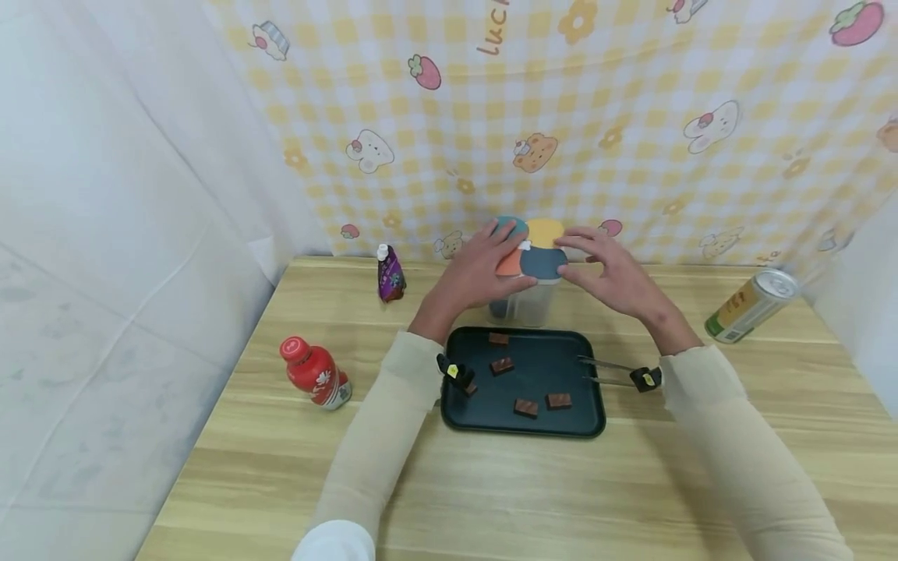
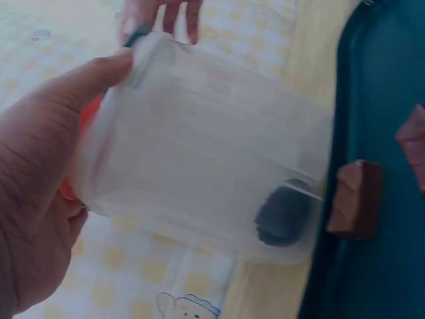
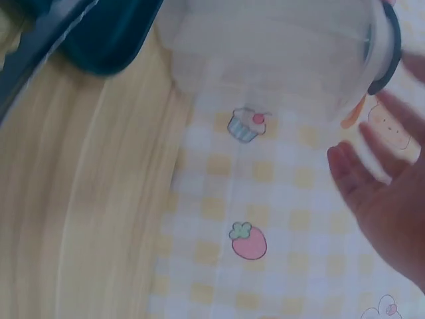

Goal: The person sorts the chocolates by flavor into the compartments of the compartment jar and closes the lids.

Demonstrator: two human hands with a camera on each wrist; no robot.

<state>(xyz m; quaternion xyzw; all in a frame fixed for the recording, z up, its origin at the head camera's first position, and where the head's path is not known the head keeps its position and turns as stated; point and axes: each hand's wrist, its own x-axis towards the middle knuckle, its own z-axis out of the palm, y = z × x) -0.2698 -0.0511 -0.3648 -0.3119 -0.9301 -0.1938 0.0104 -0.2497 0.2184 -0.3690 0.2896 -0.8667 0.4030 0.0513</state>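
Observation:
A clear plastic canister (image 1: 535, 302) stands behind the dark green tray (image 1: 568, 343). Its lid (image 1: 543, 265) has teal, yellow, orange and dark blue segments. My left hand (image 1: 479, 266) grips the lid from the left, thumb along its near edge and fingers over the top. My right hand (image 1: 612, 273) is at the lid's right side, fingers spread and fingertips right at the rim. In the left wrist view, a dark round thing (image 2: 284, 212) shows through the canister's wall near its base. Brown chocolate pieces (image 1: 558, 401) lie scattered on the tray, several in all.
Two thin metal prongs (image 1: 606, 382) cross the tray's right edge. To the left stand a red bottle (image 1: 319, 374) and a purple pouch (image 1: 390, 276) with a white cap. A tilted can (image 1: 751, 308) is at right. The checked curtain (image 1: 533, 101) hangs behind the table.

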